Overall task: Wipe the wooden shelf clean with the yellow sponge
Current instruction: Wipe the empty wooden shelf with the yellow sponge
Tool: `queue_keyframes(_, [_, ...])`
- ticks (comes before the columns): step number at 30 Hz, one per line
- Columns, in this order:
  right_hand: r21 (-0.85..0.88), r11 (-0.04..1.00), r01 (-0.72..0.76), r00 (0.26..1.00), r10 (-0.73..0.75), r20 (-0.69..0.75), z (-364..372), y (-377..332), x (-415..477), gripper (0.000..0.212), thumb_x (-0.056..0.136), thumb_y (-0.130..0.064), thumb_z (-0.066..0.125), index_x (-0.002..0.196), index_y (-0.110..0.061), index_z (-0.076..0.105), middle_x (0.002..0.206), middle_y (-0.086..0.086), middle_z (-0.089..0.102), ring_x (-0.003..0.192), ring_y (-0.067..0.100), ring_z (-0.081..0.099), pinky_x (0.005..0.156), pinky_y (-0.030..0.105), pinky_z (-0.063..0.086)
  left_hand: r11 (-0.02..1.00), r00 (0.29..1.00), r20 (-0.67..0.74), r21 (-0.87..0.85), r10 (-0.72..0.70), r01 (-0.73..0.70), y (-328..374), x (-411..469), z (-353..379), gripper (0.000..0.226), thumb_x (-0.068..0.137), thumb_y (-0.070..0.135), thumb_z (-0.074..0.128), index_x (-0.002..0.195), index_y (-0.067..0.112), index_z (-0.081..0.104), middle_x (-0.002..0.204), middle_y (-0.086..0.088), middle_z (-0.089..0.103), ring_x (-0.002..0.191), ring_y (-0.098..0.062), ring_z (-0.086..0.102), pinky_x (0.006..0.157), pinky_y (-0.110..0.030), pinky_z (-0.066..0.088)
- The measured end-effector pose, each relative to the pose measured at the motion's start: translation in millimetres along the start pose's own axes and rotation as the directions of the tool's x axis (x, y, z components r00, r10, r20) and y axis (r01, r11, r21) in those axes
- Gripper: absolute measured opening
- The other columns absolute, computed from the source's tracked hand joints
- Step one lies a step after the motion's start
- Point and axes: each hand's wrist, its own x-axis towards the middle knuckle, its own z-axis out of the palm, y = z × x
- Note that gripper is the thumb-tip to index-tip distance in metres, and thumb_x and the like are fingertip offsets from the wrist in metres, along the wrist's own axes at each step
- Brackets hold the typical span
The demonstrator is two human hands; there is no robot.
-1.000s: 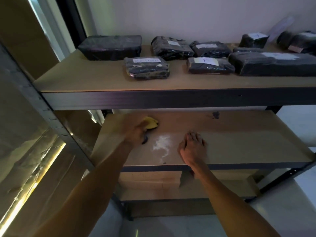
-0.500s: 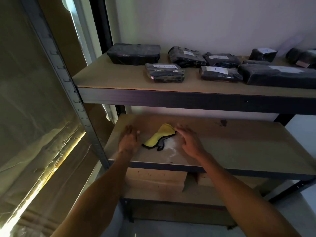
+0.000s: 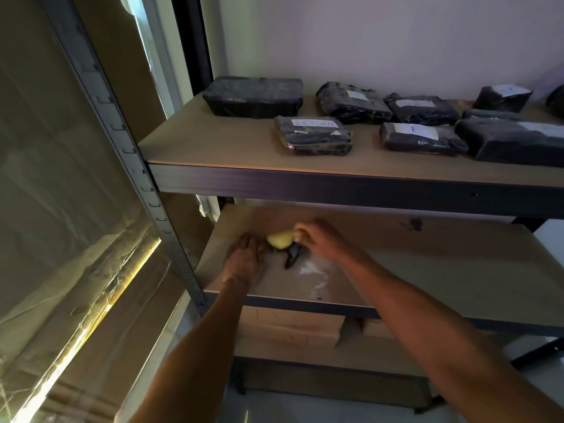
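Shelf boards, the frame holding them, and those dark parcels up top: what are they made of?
Shelf boards: probably fibreboard or similar pressed wood, matt tan, with no visible grain. Frame: looks like dark painted metal; its upright has punched slots. Parcels: glossy black plastic wrap with white paper labels; contents hidden.

yellow sponge half hidden by right hand, long black parcel cut off

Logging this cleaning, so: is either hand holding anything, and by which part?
The right hand grips the yellow sponge by its right end. The left hand rests on the wooden shelf beside it, holding nothing.
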Motion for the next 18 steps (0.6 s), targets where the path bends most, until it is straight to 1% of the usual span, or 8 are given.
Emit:
queue_keyframes(4, [0.155,0.959,-0.236,0.933,0.268,-0.242,-30,23,5,0.031,0.09,-0.039,0.06,0.102,-0.012,0.066,0.095,0.014,0.07,0.088,0.033,0.065,0.069,0.034,0.047,1.0,1.0,-0.01,0.025,-0.003,0.004,-1,0,2,0.043,0.103,0.031,0.039,0.14,0.014,0.051,0.148,-0.01,0.046,0.136,-0.027,0.042,0.117,-0.04,0.03])
queue_keyframes(7, [0.137,0.889,-0.437,0.797,0.453,-0.399,-41,53,-7,0.038,0.091,-0.044,0.056,0.106,-0.01,0.065,0.101,0.019,0.069,0.094,0.038,0.064,0.072,0.038,0.047,1.0,0.999,-0.038,0.026,-0.003,0.004,0,-1,0,0.039,0.103,0.032,0.038,0.134,0.016,0.054,0.141,-0.009,0.051,0.128,-0.027,0.048,0.114,-0.041,0.035])
queue_keyframes(10, [0.081,0.758,-0.648,0.665,0.614,-0.425,-39,85,-27,0.047,0.09,-0.045,0.052,0.112,-0.004,0.06,0.108,0.026,0.064,0.101,0.044,0.06,0.083,0.046,0.05,0.999,0.999,-0.034,0.039,-0.012,0.013,0,0,1,0.04,0.103,0.032,0.038,0.135,0.015,0.054,0.143,-0.008,0.05,0.129,-0.027,0.047,0.114,-0.04,0.034])
queue_keyframes(11, [0.038,0.741,-0.67,0.674,0.629,-0.387,-34,96,-35,0.051,0.089,-0.047,0.049,0.116,-0.005,0.058,0.111,0.026,0.063,0.104,0.043,0.059,0.087,0.048,0.048,0.999,0.999,-0.034,0.04,-0.016,0.017,0,0,2,0.04,0.103,0.032,0.038,0.136,0.015,0.054,0.144,-0.008,0.05,0.13,-0.027,0.047,0.114,-0.04,0.033])
queue_keyframes(13, [-0.064,0.761,-0.646,0.749,0.615,-0.248,-20,115,-50,0.053,0.093,-0.046,0.047,0.133,-0.013,0.049,0.131,0.022,0.053,0.122,0.04,0.049,0.102,0.049,0.039,0.999,0.999,-0.035,0.049,-0.016,0.017,0,1,3,0.04,0.103,0.031,0.038,0.137,0.015,0.053,0.145,-0.008,0.049,0.131,-0.027,0.046,0.115,-0.04,0.032])
queue_keyframes(15, [-0.085,0.797,-0.598,0.801,0.592,-0.087,-9,122,-62,0.053,0.098,-0.042,0.044,0.148,-0.026,0.032,0.154,0.012,0.032,0.141,0.033,0.029,0.115,0.047,0.023,0.999,0.999,-0.036,0.049,-0.014,0.016,-1,2,4,0.041,0.104,0.031,0.038,0.138,0.015,0.052,0.146,-0.009,0.048,0.133,-0.027,0.045,0.116,-0.04,0.031])
queue_keyframes(16, [-0.073,0.823,-0.563,0.826,0.562,-0.043,-6,123,-64,0.053,0.1,-0.039,0.041,0.15,-0.029,0.028,0.159,0.008,0.024,0.145,0.029,0.022,0.117,0.043,0.017,0.999,0.999,-0.039,0.046,-0.014,0.016,-1,2,4,0.041,0.104,0.031,0.038,0.138,0.014,0.052,0.146,-0.009,0.048,0.133,-0.027,0.045,0.116,-0.04,0.032])
queue_keyframes(18, [-0.065,0.877,-0.477,0.879,0.474,-0.056,0,123,-62,0.052,0.101,-0.033,0.041,0.151,-0.022,0.028,0.16,0.007,0.021,0.148,0.026,0.018,0.118,0.038,0.014,0.999,0.999,-0.048,0.05,-0.014,0.016,-1,2,4,0.041,0.104,0.031,0.038,0.138,0.014,0.053,0.146,-0.009,0.049,0.132,-0.027,0.045,0.115,-0.04,0.032])
